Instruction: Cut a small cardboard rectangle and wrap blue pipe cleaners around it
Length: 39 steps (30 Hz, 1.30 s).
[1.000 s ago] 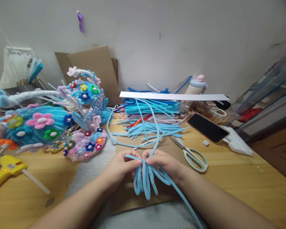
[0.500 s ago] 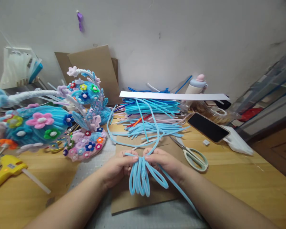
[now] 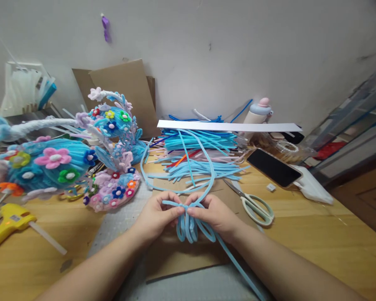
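Both my hands meet at the middle of the table over a brown cardboard sheet (image 3: 178, 259). My left hand (image 3: 158, 215) and my right hand (image 3: 214, 215) pinch a bundle of light blue pipe cleaner loops (image 3: 189, 225) at its top, fingertips almost touching. The loops hang down between my hands. One long blue strand (image 3: 210, 175) arcs up from the pinch toward the pile behind, and another end trails toward the lower right past my right forearm.
A heap of blue pipe cleaners (image 3: 197, 156) lies behind, under a white strip (image 3: 228, 126). Scissors (image 3: 253, 205) and a phone (image 3: 273, 167) lie to the right. Flowered pipe-cleaner crafts (image 3: 50, 163) and a yellow glue gun (image 3: 9, 223) fill the left side.
The loops have been gathered shorter and tighter under my fingers. My hands shifted slightly and the strand going up now forms a wider arc.
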Tool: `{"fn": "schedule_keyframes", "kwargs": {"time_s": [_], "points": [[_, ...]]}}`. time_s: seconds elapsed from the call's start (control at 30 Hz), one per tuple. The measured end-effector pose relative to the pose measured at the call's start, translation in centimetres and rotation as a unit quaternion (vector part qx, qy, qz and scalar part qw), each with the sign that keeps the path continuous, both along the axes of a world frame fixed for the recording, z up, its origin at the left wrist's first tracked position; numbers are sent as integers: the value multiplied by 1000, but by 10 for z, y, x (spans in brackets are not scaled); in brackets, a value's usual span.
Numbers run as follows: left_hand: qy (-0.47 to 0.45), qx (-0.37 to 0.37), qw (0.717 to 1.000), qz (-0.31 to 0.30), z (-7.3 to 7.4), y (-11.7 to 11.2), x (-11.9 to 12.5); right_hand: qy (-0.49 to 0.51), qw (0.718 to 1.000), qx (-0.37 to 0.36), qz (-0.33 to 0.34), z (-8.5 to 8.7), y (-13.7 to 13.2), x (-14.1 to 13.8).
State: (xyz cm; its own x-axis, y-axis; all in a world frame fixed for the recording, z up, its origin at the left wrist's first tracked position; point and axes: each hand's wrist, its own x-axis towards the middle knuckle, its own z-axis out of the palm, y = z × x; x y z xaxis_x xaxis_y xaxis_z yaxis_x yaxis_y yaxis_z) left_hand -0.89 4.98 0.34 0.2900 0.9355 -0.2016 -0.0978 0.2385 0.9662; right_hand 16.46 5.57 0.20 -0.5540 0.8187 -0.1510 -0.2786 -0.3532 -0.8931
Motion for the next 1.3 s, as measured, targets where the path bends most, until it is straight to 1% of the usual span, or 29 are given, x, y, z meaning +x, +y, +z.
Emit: {"fn": "schedule_keyframes", "kwargs": {"time_s": [0.17, 0.27, 0.4, 0.5, 0.57, 0.73, 0.83, 0.93, 1.03, 1.13, 1.23, 1.3], "points": [[-43, -13, 999, -18, -3, 1, 0, 57, 995, -67, 38, 3, 1, -1], [-75, -47, 996, -31, -4, -1, 0, 92, 988, -99, 73, 1, 1, -2], [-126, -103, 986, -37, -4, -6, 3, 97, 986, -108, 83, -4, 0, -2], [-153, -118, 981, -34, -2, -7, 5, 79, 990, -87, 77, -5, -1, -1], [-147, -111, 983, -26, -1, -7, 5, 60, 994, -65, 64, -5, -2, 0], [-80, -66, 994, -18, 0, -5, 2, -8, 1000, 0, 27, -4, -2, 2], [-49, -36, 998, -11, 0, -4, 2, -58, 997, 41, 5, -4, -2, 2], [-41, -34, 999, -8, -1, -5, 2, -77, 995, 60, -4, -4, -2, 2], [-51, -45, 998, -14, -2, -5, 4, -79, 995, 62, -12, -6, -4, 2], [-68, -43, 997, -22, -3, -5, 5, -49, 997, 51, -8, -7, -5, 0], [-60, -31, 998, -7, -1, -4, 3, -8, 1000, 25, 16, -4, -3, 0], [-46, -18, 999, 13, 1, -2, 0, -3, 1000, -1, 12, -1, 0, 1]]}}
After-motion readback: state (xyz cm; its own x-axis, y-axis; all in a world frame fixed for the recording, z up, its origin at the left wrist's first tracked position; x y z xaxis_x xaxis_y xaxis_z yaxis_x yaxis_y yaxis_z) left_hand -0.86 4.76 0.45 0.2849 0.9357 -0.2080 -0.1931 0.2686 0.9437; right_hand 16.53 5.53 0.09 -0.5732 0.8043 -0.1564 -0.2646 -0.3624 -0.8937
